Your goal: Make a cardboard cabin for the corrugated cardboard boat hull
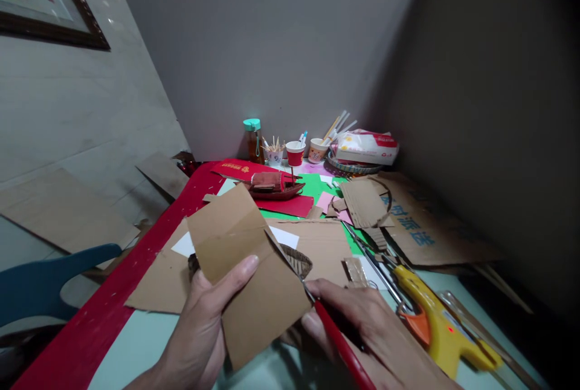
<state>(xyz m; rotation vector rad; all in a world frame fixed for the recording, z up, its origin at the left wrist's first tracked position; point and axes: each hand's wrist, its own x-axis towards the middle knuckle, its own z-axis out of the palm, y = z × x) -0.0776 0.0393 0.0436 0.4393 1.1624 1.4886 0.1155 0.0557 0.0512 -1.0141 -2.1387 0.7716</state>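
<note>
My left hand (212, 305) is closed around a piece of brown cardboard (244, 245), holding it tilted above the table with the thumb on its face. My right hand (357, 323) grips a slim red-handled tool (338, 338). Its metal tip meets the cardboard's right edge, where a narrow strip stands slightly apart. The tool's exact kind is partly hidden by the fingers. Behind the piece, an oval of ridged cardboard (299, 261) shows. Farther back, a small dark-red model boat (272, 187) with a cabin and mast rests on red paper.
A yellow glue gun (430, 317) with an orange trigger lies at right, near scissors (378, 260). Cardboard sheets (421, 221) and scraps surround the work area. Paper cups (295, 154), a bottle (254, 142) and a tissue pack (367, 148) line the wall. A blue chair (36, 287) stands left.
</note>
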